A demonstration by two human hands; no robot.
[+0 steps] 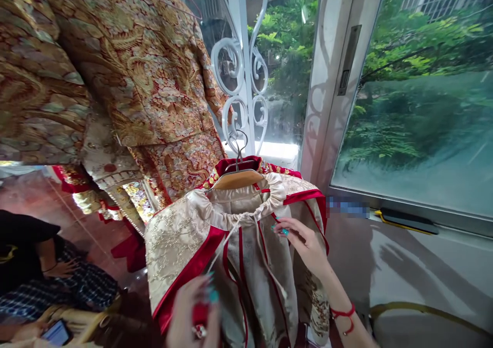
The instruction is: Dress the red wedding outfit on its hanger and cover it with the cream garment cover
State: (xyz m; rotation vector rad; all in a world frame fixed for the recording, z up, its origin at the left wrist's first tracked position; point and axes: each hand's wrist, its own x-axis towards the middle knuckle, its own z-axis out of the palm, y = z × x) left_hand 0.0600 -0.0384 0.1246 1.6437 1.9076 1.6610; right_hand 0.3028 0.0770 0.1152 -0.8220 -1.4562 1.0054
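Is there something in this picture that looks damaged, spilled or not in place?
Nothing stands out: the cream embroidered garment shows no tear, its drawstring hangs from the gathered opening, and no spill is visible.

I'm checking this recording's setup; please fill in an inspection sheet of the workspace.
Surface: no worktop seen; the work hangs upright.
Job's things: cream-and-red garment on a wooden hanger; gathered neckline, two pale ties dangling from it.
Clutter: dark, yellow-edged object below the window; use unclear.
Grips: bare hands. Left grip blurred, before the garment's front; hold unclear. Right grip by the neckline, fingers loosely bent; contact uncertain. Red bracelet on the right wrist.
Cables: nothing seen that is plainly a cable.
Surroundings: gold-patterned garments, white scrollwork, window with greenery outside, a person lower left, lit phone nearby.
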